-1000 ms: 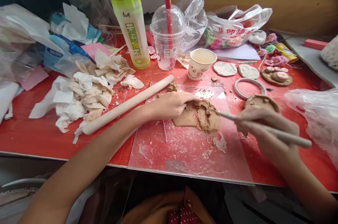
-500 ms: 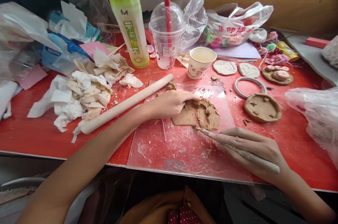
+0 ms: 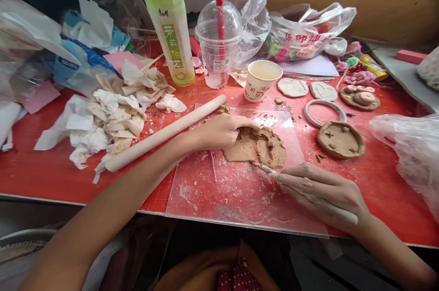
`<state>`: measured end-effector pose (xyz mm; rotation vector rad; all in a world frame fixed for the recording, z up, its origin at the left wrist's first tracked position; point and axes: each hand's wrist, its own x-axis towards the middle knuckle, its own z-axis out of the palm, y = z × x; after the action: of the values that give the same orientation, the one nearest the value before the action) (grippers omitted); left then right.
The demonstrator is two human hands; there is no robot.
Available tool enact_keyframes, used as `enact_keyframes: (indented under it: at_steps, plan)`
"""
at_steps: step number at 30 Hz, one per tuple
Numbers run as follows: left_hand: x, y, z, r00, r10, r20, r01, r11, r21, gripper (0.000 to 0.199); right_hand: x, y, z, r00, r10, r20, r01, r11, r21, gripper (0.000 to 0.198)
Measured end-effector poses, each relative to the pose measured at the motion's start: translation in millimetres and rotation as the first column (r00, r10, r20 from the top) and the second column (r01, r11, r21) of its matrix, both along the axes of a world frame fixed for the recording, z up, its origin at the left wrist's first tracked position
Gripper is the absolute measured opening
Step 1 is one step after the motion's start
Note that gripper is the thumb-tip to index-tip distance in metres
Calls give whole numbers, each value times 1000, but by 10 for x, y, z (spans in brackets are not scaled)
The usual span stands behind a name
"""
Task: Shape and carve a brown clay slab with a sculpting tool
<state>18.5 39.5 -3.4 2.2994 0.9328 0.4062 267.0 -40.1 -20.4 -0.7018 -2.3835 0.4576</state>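
A flattened, rough-topped slab of brown clay (image 3: 240, 150) lies on the clear plastic sheet (image 3: 195, 199). My left hand (image 3: 219, 133) rests on its far left part, index finger stretched along the back edge and the other fingers curled down against the clay. In my right hand (image 3: 318, 188) is a slender, clay-smeared modelling tool (image 3: 265, 168), held like a pen. Its tip meets the slab's near edge, carrying a small bit of clay. A pale rolling pin (image 3: 164, 135) lies diagonally beyond my left forearm. The thin pink stick (image 3: 213, 166) sits on the sheet below my left hand.
Crumpled tissues (image 3: 116, 122) cover the left side. Behind stand a drink bottle (image 3: 171, 35), a domed plastic cup (image 3: 216, 58) and a paper cup (image 3: 262, 83). To the right are a ring (image 3: 308, 113), a shallow clay dish (image 3: 341, 138) and a plastic bag (image 3: 408, 140).
My right hand and the modelling tool have shifted slightly left along the slab's near edge, and the tool lies lower in the hand. My left hand stays on the clay.
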Motion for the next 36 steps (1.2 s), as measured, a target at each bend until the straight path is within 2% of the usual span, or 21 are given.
enact_keyframes:
  at_steps: [4,7,11,19,23,28,32,34,36]
  plan:
    - [4,-2,13,1000,11,-12,-11,1000,-24,52,51,-2,-80,993,3,119,-14,996,89,48]
    - [6,-2,6,1000,8,-11,-8,1000,-14,51,91,5,-106,984,42,172,-56,995,80,43]
    - [7,3,-19,1000,18,-11,-18,1000,16,50,85,51,-95,979,68,191,-89,990,106,47]
    - [12,-10,15,1000,6,-21,-6,1000,22,52,14,213,-149,971,32,239,-48,997,61,48]
    - [23,-21,50,999,-10,-34,10,1000,10,53,-35,270,-124,984,29,176,-43,996,75,51]
    - [19,-18,30,1000,-8,-16,9,1000,30,52,-118,339,-43,993,44,114,-52,996,73,43]
    - [14,-17,17,1000,-24,12,23,999,26,57,-170,377,-18,1000,-9,26,7,998,59,43]
    - [16,-18,20,999,-28,22,27,999,17,59,-191,395,6,997,-68,-23,68,998,11,38]
    - [19,-19,27,1000,-26,15,25,1000,11,59,-207,416,46,987,-156,-38,152,984,-96,29]
